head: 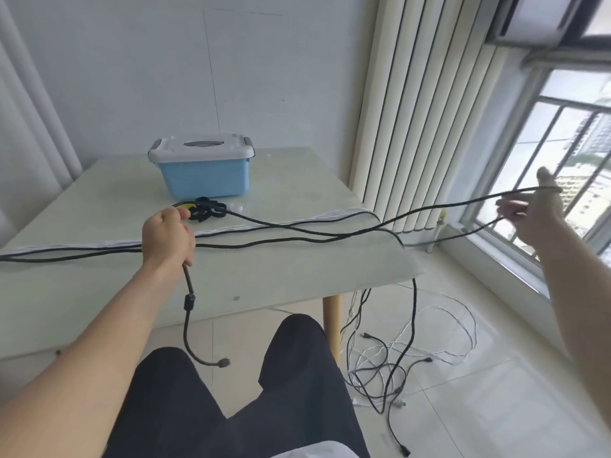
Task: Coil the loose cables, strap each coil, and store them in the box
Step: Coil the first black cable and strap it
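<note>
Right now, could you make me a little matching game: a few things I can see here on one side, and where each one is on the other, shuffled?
Things:
1. blue box
2. black straps
3. cable plug
4. white cable tangle

Places:
A. on the floor beside the table
B. dangling below the left hand
C. at the table's far side, lid on
D. on the table, just in front of the box

Pairs: 1-C, 2-D, 3-B, 4-A

White wall (132,77), tiled floor (496,391), bright window (562,153)

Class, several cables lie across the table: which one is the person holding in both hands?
The black braided cable: the left hand grips its plug end and the right hand lifts its span. The white cable lies untouched on the table.
</note>
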